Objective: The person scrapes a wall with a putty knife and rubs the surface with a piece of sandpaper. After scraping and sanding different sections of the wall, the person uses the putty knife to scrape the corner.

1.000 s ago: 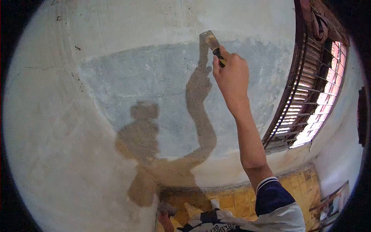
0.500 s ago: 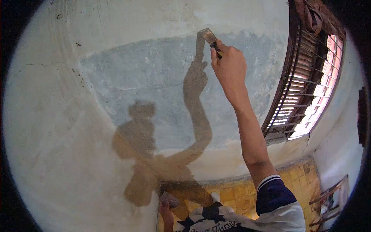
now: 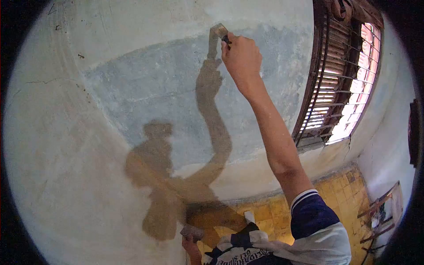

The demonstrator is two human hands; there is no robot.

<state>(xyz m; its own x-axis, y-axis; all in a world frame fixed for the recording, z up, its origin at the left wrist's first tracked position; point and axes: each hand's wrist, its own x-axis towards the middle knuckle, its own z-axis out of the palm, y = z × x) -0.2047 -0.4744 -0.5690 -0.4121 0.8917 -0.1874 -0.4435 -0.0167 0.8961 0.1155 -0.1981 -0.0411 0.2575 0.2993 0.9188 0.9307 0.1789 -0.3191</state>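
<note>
My right hand (image 3: 242, 57) is raised and closed around the dark handle of a scraper (image 3: 220, 31). The wide metal blade lies against the wall near the upper edge of a blue-grey patch (image 3: 154, 70). Low in the view, beside the wall, my left hand (image 3: 191, 244) holds a greyish block-like object (image 3: 192, 232); its exact kind is unclear. Shadows of my head, arm and the tool fall across the patch.
A barred window (image 3: 340, 84) with slats is at the right. Yellow tiles (image 3: 265, 212) cover the floor below. A wooden frame (image 3: 384, 212) leans at the lower right. Cracks run in the pale wall (image 3: 53, 132) at left.
My right hand and the scraper appear further left and slightly higher in the view. The window and patch have also shifted left as the camera turned. Both hands keep their hold.
</note>
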